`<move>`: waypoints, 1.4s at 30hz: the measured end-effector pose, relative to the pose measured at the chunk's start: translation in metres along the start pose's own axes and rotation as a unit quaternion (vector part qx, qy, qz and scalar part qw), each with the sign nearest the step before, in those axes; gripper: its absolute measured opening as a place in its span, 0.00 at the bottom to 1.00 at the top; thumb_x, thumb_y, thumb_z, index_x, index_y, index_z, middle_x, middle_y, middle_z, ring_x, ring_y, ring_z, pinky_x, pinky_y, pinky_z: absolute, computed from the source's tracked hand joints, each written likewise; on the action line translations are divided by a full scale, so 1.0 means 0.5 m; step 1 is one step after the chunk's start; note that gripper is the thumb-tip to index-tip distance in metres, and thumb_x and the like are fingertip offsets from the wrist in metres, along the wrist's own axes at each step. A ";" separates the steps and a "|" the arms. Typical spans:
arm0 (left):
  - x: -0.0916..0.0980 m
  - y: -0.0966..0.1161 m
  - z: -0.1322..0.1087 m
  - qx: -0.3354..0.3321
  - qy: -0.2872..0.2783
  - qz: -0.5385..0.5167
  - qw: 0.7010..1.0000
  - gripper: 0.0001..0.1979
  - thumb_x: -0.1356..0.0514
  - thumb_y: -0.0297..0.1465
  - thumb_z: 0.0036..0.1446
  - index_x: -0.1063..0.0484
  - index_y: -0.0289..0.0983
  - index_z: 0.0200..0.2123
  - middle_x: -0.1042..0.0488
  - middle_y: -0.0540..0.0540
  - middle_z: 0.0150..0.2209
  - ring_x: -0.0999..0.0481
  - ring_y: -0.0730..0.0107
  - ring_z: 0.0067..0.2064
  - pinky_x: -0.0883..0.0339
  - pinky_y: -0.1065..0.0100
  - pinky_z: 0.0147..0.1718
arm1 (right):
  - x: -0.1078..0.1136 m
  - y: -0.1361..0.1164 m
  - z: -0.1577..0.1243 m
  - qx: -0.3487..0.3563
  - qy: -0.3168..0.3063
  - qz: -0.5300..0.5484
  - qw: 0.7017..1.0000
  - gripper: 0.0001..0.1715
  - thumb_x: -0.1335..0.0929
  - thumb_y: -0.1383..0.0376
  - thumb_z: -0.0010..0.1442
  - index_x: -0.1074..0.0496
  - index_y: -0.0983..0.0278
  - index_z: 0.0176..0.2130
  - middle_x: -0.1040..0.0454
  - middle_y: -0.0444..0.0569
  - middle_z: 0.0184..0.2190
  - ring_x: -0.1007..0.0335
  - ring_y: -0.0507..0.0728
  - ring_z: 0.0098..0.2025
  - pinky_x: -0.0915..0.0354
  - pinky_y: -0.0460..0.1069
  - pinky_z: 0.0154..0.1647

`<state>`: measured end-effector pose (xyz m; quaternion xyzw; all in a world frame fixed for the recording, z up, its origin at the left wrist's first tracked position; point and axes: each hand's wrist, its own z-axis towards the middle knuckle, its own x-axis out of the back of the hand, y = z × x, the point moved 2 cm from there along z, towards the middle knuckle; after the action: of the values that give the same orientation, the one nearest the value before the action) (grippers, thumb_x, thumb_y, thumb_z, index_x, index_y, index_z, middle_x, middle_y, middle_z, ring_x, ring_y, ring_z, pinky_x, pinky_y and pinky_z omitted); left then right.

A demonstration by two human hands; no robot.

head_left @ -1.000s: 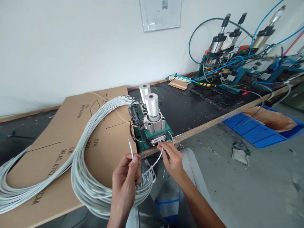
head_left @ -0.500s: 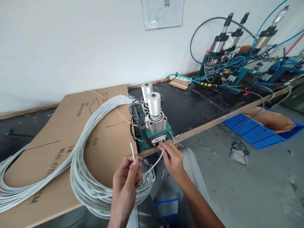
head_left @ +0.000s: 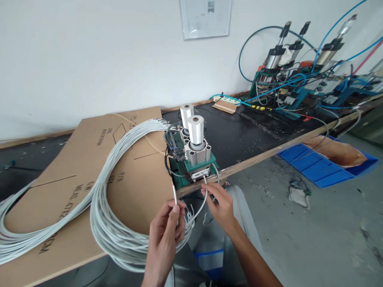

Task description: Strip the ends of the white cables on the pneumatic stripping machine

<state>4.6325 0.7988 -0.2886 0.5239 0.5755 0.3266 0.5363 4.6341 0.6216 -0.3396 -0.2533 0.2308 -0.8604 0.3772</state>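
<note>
My left hand [head_left: 167, 229] pinches a thin grey wire [head_left: 174, 194] between thumb and fingers, its free end pointing up beside the machine. My right hand [head_left: 220, 201] grips another grey wire end [head_left: 204, 181] and holds it at the front jaws of a small green pneumatic machine [head_left: 191, 159] with two silver cylinders on top. A big bundle of grey wires [head_left: 104, 187] loops over a flat cardboard sheet [head_left: 74, 175] on the bench, and its ends hang near my left hand.
The black bench [head_left: 239, 135] has a wooden front edge. At the far right stand more pneumatic machines [head_left: 299, 67] with blue hoses. A power strip [head_left: 226, 97] lies by the wall. A blue crate [head_left: 323, 163] with brown paper sits on the grey floor.
My left hand has moved right and slightly down, bringing its wire end closer to the machine. My right hand has stayed at the machine's front with its wire.
</note>
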 end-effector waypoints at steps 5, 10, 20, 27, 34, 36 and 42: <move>0.003 -0.031 -0.029 0.029 -0.036 0.025 0.999 0.21 0.36 0.50 0.61 0.28 0.37 0.38 0.46 0.59 0.19 0.54 0.80 0.21 0.58 0.77 0.19 | 0.024 -0.022 -0.046 -0.014 -0.027 -0.032 0.999 0.20 0.33 0.74 0.69 0.24 0.60 0.56 0.20 0.54 0.42 0.19 0.57 0.42 0.21 0.49 0.42; 0.000 -0.041 -0.043 0.031 -0.020 0.031 0.999 0.21 0.35 0.50 0.61 0.28 0.36 0.38 0.48 0.60 0.20 0.55 0.80 0.21 0.60 0.75 0.20 | 0.033 -0.039 -0.054 0.005 -0.027 -0.062 0.998 0.20 0.33 0.74 0.68 0.25 0.60 0.56 0.20 0.54 0.42 0.19 0.57 0.42 0.22 0.50 0.42; -0.008 -0.036 -0.045 0.035 -0.026 0.049 0.998 0.22 0.35 0.51 0.60 0.27 0.37 0.37 0.49 0.59 0.20 0.54 0.79 0.21 0.58 0.76 0.20 | 0.045 -0.050 -0.055 0.010 -0.037 -0.075 0.996 0.20 0.32 0.73 0.69 0.26 0.59 0.58 0.20 0.53 0.42 0.19 0.56 0.42 0.22 0.50 0.43; -0.007 -0.043 -0.042 0.019 -0.036 0.049 0.998 0.20 0.37 0.49 0.63 0.26 0.36 0.38 0.48 0.60 0.19 0.55 0.80 0.21 0.58 0.76 0.20 | 0.047 -0.042 -0.076 0.000 -0.043 -0.076 0.996 0.20 0.33 0.74 0.68 0.25 0.60 0.56 0.20 0.53 0.41 0.20 0.57 0.42 0.23 0.50 0.42; -0.001 -0.065 -0.036 0.027 -0.060 0.086 0.994 0.21 0.36 0.50 0.62 0.28 0.37 0.41 0.47 0.60 0.20 0.51 0.80 0.19 0.50 0.77 0.17 | 0.069 -0.065 -0.152 -0.131 -0.003 -0.012 0.991 0.17 0.37 0.70 0.68 0.25 0.62 0.51 0.30 0.41 0.24 0.34 0.52 0.21 0.34 0.47 0.23; -0.007 -0.071 -0.038 0.013 -0.057 0.102 0.993 0.20 0.35 0.50 0.61 0.30 0.38 0.40 0.43 0.59 0.21 0.46 0.79 0.18 0.45 0.76 0.16 | 0.056 -0.085 -0.131 -0.223 -0.024 0.064 0.973 0.12 0.36 0.66 0.70 0.23 0.61 0.47 0.27 0.44 0.29 0.30 0.52 0.26 0.33 0.46 0.26; -0.018 -0.063 -0.053 -0.054 -0.053 0.201 0.977 0.13 0.40 0.42 0.66 0.30 0.39 0.35 0.31 0.53 0.24 0.31 0.72 0.21 0.33 0.70 0.22 | 0.004 -0.125 -0.049 -0.329 -0.074 0.237 0.911 0.18 0.34 0.55 0.70 0.22 0.63 0.35 0.26 0.47 0.32 0.30 0.52 0.32 0.36 0.45 0.29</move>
<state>4.5979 0.7878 -0.3103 0.6154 0.4109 0.4303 0.5171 4.5847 0.6633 -0.3213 -0.3634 0.5257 -0.5998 0.4814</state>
